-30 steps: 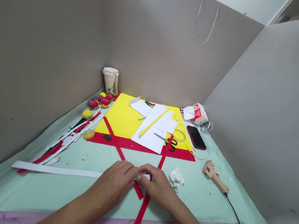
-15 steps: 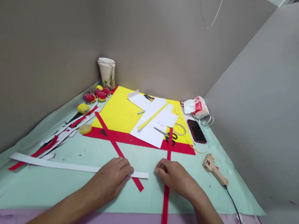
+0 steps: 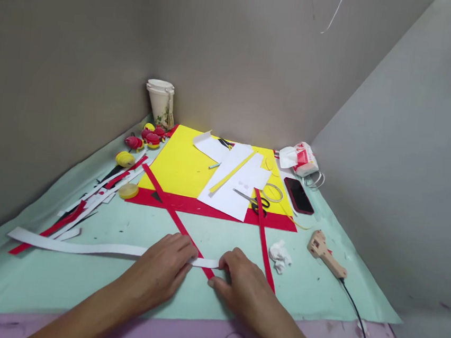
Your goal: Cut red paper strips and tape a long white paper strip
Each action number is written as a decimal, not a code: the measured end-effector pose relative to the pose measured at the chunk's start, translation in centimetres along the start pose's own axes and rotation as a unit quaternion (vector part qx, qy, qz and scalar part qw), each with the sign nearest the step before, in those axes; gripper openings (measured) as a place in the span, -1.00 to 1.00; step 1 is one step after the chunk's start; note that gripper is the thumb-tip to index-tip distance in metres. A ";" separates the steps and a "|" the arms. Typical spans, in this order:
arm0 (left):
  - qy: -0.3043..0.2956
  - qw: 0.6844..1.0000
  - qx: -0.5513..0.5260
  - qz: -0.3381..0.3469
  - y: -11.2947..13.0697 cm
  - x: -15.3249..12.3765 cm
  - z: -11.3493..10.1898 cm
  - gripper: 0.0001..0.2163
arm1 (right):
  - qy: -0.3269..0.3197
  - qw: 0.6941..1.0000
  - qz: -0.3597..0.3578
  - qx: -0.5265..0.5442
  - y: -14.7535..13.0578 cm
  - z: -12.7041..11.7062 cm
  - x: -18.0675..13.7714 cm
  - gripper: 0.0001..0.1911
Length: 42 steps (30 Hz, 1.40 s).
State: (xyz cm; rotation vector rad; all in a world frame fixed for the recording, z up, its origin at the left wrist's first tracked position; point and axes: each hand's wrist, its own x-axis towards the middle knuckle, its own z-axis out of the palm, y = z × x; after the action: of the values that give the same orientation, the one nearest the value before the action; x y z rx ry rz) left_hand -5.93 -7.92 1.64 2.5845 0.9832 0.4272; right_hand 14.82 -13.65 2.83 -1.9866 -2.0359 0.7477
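My left hand [image 3: 162,269] rests palm down on a long white paper strip [image 3: 78,245] that runs left across the green table cover, fingers flat and together. My right hand [image 3: 244,282] pinches the right end of that white strip where it crosses a red strip [image 3: 166,206]. A second red strip [image 3: 263,236] runs from beside my right hand up to the scissors [image 3: 252,201]. The scissors lie on white paper [image 3: 231,191] over a yellow sheet [image 3: 177,169].
A glue gun [image 3: 325,253] with a black cord lies right, near a crumpled tissue [image 3: 281,254]. A phone [image 3: 298,195], a red-and-white packet [image 3: 300,159], a paper cup [image 3: 160,101], red and yellow rolled pieces [image 3: 144,137] and strip scraps [image 3: 91,198] ring the sheets. Grey walls enclose the table.
My right hand let go of the second red strip and came back left to the white strip's end. That red strip now lies slanted. The left hand stayed on the white strip.
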 end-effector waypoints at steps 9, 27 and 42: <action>-0.023 1.000 -0.003 -0.014 0.0 0.0 -0.1 -0.83 | 0.004 0.999 0.004 -0.036 0.2 0.0 -0.2 -0.90; 0.001 0.997 -0.050 0.050 1.5 0.2 1.6 -0.81 | 0.046 0.999 -0.013 0.010 1.2 -0.1 1.3 -0.88; 0.001 0.997 -0.032 0.064 1.4 0.3 2.1 -0.81 | 0.081 0.820 0.010 0.567 3.8 -7.4 0.8 -0.76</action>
State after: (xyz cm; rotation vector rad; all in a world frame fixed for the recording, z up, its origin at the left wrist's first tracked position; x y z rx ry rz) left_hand -4.07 -9.13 0.43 2.5981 0.7937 0.4876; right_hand 21.57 -11.39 7.10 -1.2529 -0.9772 1.3076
